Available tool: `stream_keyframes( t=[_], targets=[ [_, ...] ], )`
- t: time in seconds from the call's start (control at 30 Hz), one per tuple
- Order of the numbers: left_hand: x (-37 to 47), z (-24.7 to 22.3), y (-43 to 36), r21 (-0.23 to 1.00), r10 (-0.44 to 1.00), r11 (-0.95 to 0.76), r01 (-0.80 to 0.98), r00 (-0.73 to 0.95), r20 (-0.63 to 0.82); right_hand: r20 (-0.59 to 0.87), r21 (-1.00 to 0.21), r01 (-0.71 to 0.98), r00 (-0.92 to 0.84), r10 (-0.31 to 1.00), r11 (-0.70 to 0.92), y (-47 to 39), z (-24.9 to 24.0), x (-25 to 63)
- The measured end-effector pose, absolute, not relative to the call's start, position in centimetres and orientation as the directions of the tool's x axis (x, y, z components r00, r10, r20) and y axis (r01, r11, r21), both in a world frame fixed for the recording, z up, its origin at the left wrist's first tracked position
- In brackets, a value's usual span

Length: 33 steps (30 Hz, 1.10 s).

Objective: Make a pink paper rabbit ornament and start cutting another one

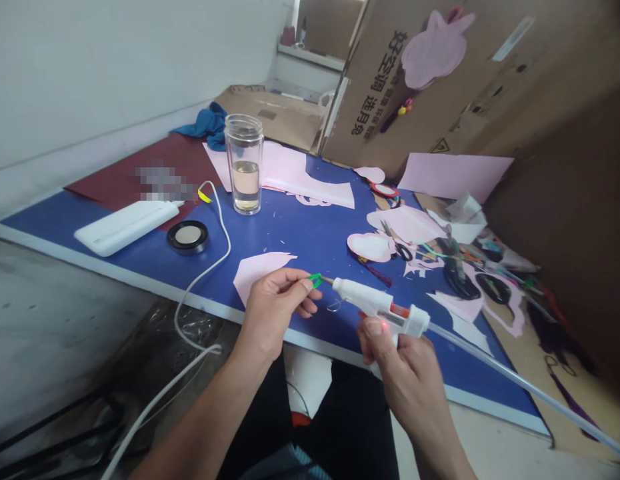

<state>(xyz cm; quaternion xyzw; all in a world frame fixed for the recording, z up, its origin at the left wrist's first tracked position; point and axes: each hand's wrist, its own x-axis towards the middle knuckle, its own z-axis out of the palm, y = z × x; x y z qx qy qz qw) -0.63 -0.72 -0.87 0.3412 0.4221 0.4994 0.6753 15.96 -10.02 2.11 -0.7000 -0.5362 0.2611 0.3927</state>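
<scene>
Between the thumb and fingers of my left hand (280,303) is a small green loop-shaped piece (315,280), too small to name more exactly. My right hand (403,363) is wrapped round the handle of a white hot glue gun (375,303). The gun's metal nozzle meets the green piece or is right beside it; I cannot tell whether they touch. A long clear glue stick (515,377) runs out of the gun's back end to the lower right. Beneath my left hand lies a pink paper scrap (255,270) on the blue table (300,237).
A glass bottle (245,167) of pale liquid stands near a black lid (187,237) and a white power bank (127,227). Its white cable hangs over the table edge. Scissors (403,250), pink cutouts and tassels crowd the right side. A large cardboard box (440,113) rises behind.
</scene>
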Motion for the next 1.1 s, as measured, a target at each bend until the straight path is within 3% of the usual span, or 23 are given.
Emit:
stream_keyframes(
  t=[0.67,0.83,0.9,1.0,1.1],
  targets=[
    [-1.0,-1.4,-0.6,0.839,0.946,0.32,-0.441,0.199,-0.256,0.042,-0.855,0.502,0.323,0.945,-0.134,-9.5,1.7,16.3],
    [-1.7,-0.8,-1.1,0.837,0.947,0.322,-0.442,0.167,-0.275,-0.031,-0.958,0.262,0.311,0.95,-0.117,-6.3,0.5,16.5],
    [-2.1,-0.4,-1.3,0.842,0.95,0.313,-0.44,0.149,-0.275,-0.138,-0.987,0.044,0.234,0.962,-0.152,-4.1,0.0,16.1],
    [-2.8,0.2,-1.5,0.854,0.96,0.28,-0.438,0.109,-0.258,-0.345,-0.894,-0.323,0.049,0.937,-0.312,-0.3,-0.2,15.0],
    [-3.5,0.8,-1.5,0.868,0.967,0.25,-0.43,0.064,-0.247,-0.424,-0.815,-0.403,-0.073,0.903,-0.416,3.1,0.3,14.3]
  ],
)
